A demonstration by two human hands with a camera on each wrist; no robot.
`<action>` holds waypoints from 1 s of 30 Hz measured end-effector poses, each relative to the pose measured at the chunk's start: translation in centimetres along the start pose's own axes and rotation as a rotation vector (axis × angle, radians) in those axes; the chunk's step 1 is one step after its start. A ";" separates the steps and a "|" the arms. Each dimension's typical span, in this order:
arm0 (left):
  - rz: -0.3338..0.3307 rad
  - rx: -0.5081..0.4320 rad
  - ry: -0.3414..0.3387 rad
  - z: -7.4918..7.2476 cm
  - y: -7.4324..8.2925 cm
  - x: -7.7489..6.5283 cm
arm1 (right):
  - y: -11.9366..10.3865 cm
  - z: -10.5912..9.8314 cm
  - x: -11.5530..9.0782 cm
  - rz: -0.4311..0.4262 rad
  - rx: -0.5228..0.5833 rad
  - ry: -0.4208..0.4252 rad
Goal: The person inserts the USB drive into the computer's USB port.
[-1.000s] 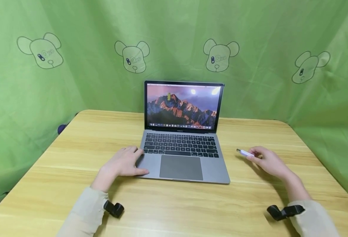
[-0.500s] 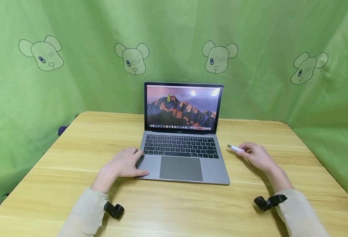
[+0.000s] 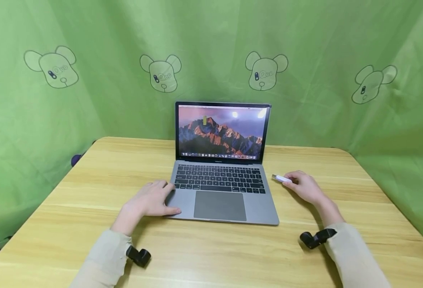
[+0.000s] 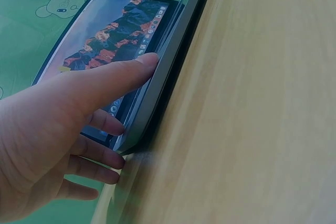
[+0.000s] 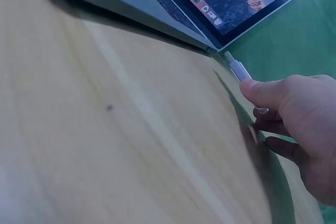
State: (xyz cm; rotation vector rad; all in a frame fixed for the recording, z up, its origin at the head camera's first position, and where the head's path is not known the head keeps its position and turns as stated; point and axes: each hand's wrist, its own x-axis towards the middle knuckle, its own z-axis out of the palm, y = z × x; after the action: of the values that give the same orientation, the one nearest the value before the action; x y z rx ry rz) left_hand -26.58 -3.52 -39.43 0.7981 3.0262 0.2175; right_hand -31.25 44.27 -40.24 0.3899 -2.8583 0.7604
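A silver laptop (image 3: 220, 205) stands open on the table, its lit screen showing a mountain picture. On its left front corner rests my left hand (image 3: 153, 199); the thumb lies on the palm rest and the relaxed fingers touch the left side, as the left wrist view (image 4: 86, 98) also shows. To the right of the keyboard, my right hand (image 3: 303, 187) pinches a white USB flash drive (image 3: 280, 178) between thumb and fingers. The drive's bare metal plug points left, a short gap from the laptop's right side (image 5: 157, 32). My fingers cover its rear part.
The light wooden table (image 3: 211, 256) has rounded far corners. Green curtains (image 3: 211, 24) with printed bear heads surround it at the back and sides. Black wrist cameras (image 3: 138, 256) are strapped over both beige sleeves.
My right hand has moved left with the flash drive, bringing its plug closer to the laptop's right side. My left hand has stayed on the laptop's corner.
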 end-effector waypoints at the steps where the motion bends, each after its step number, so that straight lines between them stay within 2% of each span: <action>1: 0.002 -0.003 0.002 0.0 0.0 0.0 | 0.1 0.1 0.1 -0.001 -0.004 0.001; 16: 0.004 -0.010 0.012 0.2 0.0 -0.2 | 0.1 1.2 1.8 -0.026 -0.008 -0.004; 30: -0.005 -0.005 0.012 0.2 0.0 -0.1 | 0.1 1.3 1.7 -0.062 0.010 -0.014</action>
State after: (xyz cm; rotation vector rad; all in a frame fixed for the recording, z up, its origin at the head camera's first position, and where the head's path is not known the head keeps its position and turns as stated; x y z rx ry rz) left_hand -26.50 -3.54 -39.61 0.7918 3.0369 0.2301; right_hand -33.05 43.39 -41.00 0.4841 -2.8414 0.7645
